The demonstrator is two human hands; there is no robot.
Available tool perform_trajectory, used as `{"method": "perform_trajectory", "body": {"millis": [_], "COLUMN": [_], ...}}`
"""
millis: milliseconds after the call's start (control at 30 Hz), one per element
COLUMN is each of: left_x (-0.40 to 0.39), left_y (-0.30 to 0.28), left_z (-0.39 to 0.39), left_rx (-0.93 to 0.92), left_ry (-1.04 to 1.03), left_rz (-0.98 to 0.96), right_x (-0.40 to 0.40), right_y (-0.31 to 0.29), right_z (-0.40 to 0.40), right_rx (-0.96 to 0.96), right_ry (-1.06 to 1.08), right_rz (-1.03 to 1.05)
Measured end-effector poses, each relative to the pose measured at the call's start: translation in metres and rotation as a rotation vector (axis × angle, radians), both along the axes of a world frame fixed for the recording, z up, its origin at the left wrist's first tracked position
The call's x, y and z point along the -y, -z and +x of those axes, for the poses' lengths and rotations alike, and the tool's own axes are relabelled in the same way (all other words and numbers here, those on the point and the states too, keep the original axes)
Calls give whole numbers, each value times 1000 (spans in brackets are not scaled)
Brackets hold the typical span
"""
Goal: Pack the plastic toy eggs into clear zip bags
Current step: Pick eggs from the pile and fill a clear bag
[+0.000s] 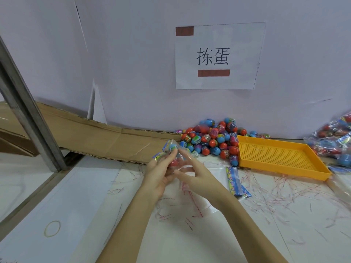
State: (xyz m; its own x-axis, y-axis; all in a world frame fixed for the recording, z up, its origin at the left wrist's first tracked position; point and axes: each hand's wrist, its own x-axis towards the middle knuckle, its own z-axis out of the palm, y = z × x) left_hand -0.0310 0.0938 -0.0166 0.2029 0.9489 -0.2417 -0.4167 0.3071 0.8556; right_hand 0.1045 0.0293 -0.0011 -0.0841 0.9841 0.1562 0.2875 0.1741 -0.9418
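White tabletop is littered with thin red-printed strips, with a rubber band lying near the left edge. Both hands are up over it: left hand grips a clear zip bag with eggs inside, right hand pinches its top. Loose egg pile sits against the paper-covered wall, beside an orange mesh tray. Cardboard leans behind.
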Motion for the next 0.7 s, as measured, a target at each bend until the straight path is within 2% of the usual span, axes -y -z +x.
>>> {"method": "perform_trajectory", "body": {"millis": [167, 333, 467, 567, 700], "left_x": [-1, -8, -7, -7, -3], "left_y": [-2, -4, -7, -7, -9], "left_z": [0, -7, -6, -3, -1], "left_rx": [17, 184, 300, 364, 338], "left_ry": [-69, -49, -29, -1, 27], "left_rz": [-7, -75, -90, -89, -69], "right_x": [2, 0, 0, 0, -1], "right_y": [-3, -7, -10, -10, -8], "right_z": [3, 5, 5, 6, 6], "right_rx": [-36, -47, -101, -51, -11], "right_ry": [3, 89, 69, 27, -17], "right_rz": [-23, -20, -24, 3, 14]}}
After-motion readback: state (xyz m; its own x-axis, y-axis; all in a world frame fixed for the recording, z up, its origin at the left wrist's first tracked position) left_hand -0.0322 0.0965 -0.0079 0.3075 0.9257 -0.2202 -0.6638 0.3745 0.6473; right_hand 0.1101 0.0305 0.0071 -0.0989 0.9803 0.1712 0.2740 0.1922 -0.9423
